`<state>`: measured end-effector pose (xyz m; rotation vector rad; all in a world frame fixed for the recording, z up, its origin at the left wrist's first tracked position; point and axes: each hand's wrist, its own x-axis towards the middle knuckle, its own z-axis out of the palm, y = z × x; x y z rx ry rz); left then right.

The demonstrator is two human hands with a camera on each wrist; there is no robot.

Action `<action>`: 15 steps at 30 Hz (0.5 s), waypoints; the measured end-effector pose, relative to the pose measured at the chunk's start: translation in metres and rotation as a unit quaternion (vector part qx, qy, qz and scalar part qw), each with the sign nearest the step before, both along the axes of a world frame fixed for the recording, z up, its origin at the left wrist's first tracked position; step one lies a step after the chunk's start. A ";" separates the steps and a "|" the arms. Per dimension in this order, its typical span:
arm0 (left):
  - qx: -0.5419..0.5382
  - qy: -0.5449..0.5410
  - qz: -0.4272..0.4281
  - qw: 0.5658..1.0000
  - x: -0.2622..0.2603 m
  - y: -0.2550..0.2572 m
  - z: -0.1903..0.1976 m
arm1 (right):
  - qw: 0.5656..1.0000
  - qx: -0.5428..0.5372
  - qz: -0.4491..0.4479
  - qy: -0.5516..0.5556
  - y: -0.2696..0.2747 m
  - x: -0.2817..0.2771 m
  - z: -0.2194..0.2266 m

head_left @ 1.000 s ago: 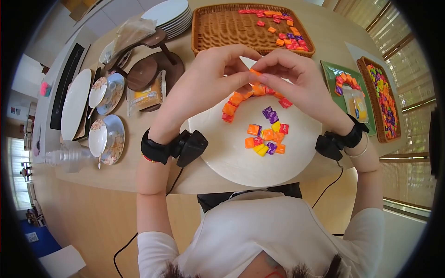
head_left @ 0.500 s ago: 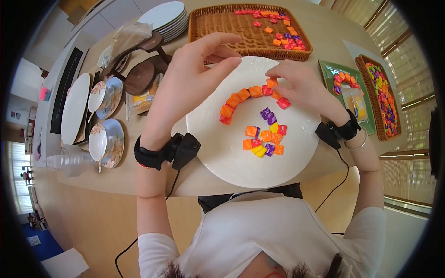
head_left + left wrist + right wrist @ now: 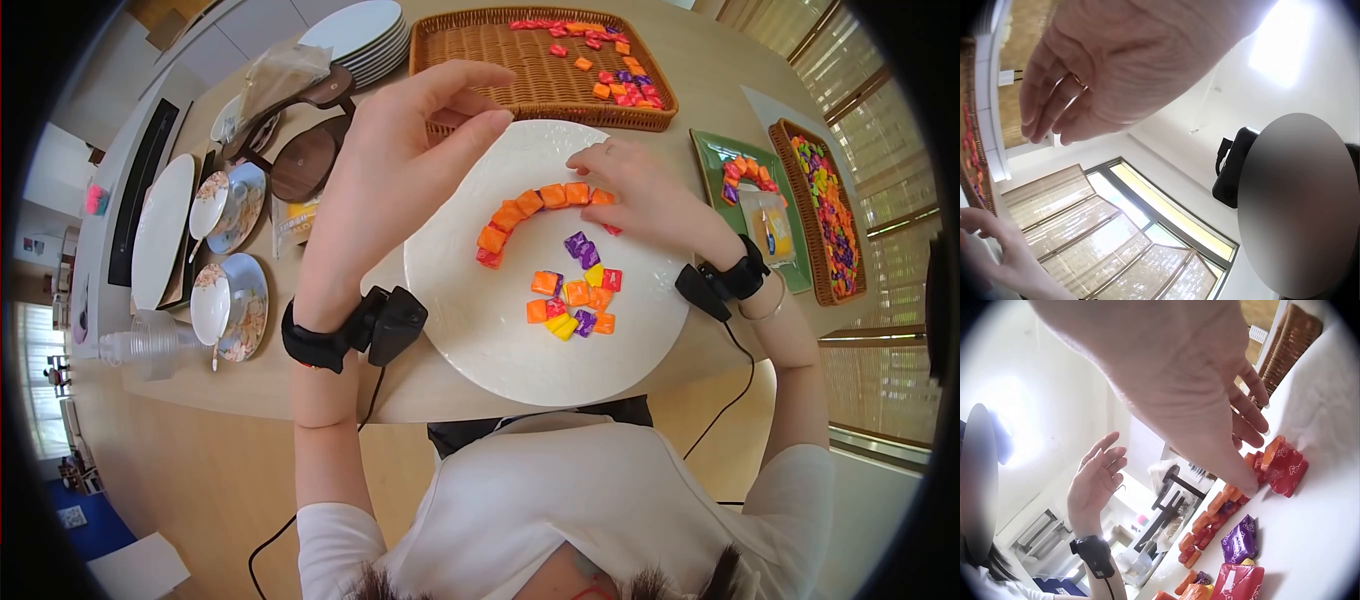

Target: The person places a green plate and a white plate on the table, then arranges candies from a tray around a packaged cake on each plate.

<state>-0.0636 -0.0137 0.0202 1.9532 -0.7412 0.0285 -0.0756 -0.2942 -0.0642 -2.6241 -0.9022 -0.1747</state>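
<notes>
A large round white plate holds wrapped square candies. Orange and red ones form a stacked arc near its far side. Below the arc lies a cluster of orange, red, yellow and purple candies. My right hand is at the arc's right end, its thumb right against the candies in the right wrist view and its other fingers spread beyond them. Beside the thumb there sits a red candy. Raised over the plate's far left edge, my left hand has relaxed fingers and holds nothing.
A wicker tray with scattered candies stands behind the plate. To the right are a green plate and a basket of colourful candies. Stacked white plates, a dark wooden stand and floral cups occupy the left.
Both hands first worked together over the arc with an orange candy. The left hand has drawn away left, while the right set the candy at the arc's right end and stays there.
</notes>
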 end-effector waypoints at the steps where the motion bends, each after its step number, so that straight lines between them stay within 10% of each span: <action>1: 0.000 0.000 0.000 1.000 0.000 0.000 0.000 | 0.999 -0.012 -0.011 0.034 0.000 0.000 0.000; 15: 0.017 0.008 -0.004 1.000 -0.001 -0.003 0.000 | 0.997 -0.011 -0.055 0.049 0.008 -0.008 0.001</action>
